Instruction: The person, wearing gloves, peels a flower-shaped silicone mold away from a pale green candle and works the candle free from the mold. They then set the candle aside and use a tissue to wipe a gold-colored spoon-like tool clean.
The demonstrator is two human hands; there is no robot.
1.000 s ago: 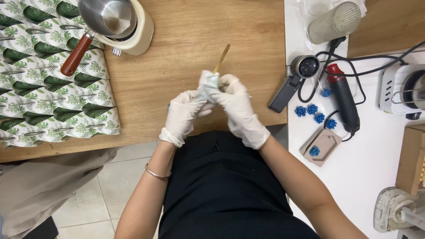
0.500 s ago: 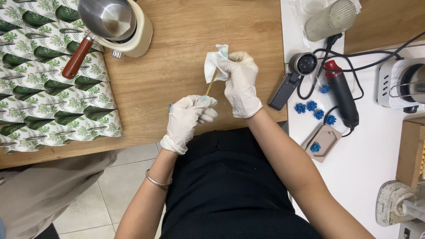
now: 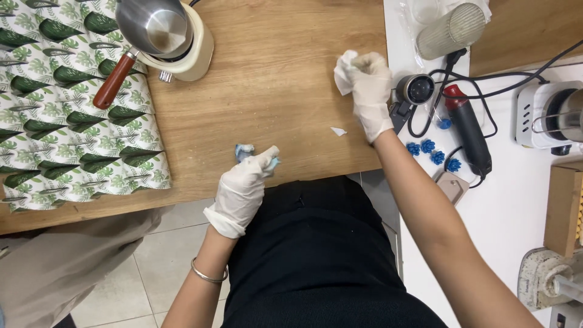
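My right hand point(image 3: 371, 91), in a white glove, is closed around a crumpled white tissue point(image 3: 344, 71) above the far right part of the wooden table point(image 3: 273, 91). My left hand point(image 3: 243, 189), also gloved, rests at the table's near edge, its fingertips pinched on a small light-blue piece point(image 3: 274, 163). Just left of those fingers a crumpled blue-and-white bit point(image 3: 244, 150) lies on the wood. A tiny white scrap point(image 3: 338, 130) lies between the hands.
A steel saucepan point(image 3: 155, 25) with a wooden handle sits on a cream base at the back. A leaf-patterned cloth point(image 3: 61, 109) covers the left. The white table at right holds a black-and-red tool point(image 3: 469, 129), cables, blue flower-shaped pieces point(image 3: 430, 149) and a ribbed cup point(image 3: 452, 30).
The hands have parted. My right hand carried the tissue up and to the right; my left hand dropped to the near table edge. The wooden stick is no longer visible.
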